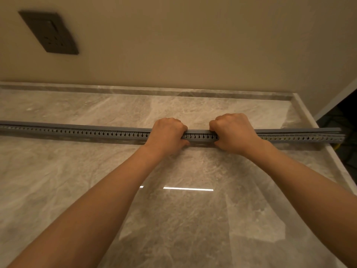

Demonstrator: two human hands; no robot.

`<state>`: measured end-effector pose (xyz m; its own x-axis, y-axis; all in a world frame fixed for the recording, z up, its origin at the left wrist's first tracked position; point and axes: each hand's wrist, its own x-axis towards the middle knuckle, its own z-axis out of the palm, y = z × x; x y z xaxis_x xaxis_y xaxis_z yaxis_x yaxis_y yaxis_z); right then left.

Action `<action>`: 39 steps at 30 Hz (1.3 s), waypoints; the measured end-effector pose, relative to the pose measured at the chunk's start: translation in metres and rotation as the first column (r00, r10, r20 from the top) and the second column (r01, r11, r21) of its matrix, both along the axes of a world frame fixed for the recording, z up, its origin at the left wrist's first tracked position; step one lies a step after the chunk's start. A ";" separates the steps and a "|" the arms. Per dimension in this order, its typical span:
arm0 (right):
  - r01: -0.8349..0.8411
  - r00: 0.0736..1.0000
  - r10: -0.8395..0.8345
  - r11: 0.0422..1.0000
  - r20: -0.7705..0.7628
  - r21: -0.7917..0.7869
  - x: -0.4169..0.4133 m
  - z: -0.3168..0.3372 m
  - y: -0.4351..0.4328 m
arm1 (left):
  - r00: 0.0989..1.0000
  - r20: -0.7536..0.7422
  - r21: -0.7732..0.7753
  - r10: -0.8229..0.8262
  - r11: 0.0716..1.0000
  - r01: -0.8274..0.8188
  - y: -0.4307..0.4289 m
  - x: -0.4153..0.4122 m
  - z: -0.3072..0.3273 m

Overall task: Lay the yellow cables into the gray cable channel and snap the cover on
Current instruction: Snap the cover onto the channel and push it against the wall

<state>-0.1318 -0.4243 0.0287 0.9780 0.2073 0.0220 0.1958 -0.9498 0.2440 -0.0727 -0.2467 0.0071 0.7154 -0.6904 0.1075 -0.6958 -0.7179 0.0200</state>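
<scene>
A long gray slotted cable channel (87,132) lies left to right across the marble countertop (173,219). Its flat gray cover (199,131) rests along the top, slightly lifted toward the right end (301,130). My left hand (166,135) and my right hand (233,132) both grip the channel near its middle, fingers curled over the cover and thumbs on the near side. Hints of yellow cable (278,136) show through the slots on the right, and a bit of yellow (337,146) hangs below the channel's right end.
A beige wall rises behind the counter, with a dark socket plate (50,31) at upper left. A low stone lip (154,90) borders the back of the counter. The counter's right edge (313,120) drops to a dark floor area.
</scene>
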 end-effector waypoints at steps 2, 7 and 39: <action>0.002 1.000 -0.002 1.000 -0.004 -0.012 0.001 0.001 0.000 | 1.000 -0.012 -0.006 0.005 1.000 -0.005 -0.001 0.001 0.001; -0.010 1.000 0.010 1.000 -0.015 0.007 0.006 0.005 -0.004 | 1.000 -0.021 -0.050 -0.015 0.999 0.014 -0.005 0.001 0.002; -0.134 0.991 0.131 0.909 0.036 0.394 -0.004 -0.011 -0.022 | 0.961 -0.247 -0.208 -0.121 0.976 0.070 -0.026 -0.002 0.008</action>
<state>-0.1357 -0.4460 0.0177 0.9415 0.3080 0.1366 0.3263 -0.9344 -0.1429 -0.0748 -0.2724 0.0156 0.6682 -0.7409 0.0683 -0.7137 -0.6124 0.3400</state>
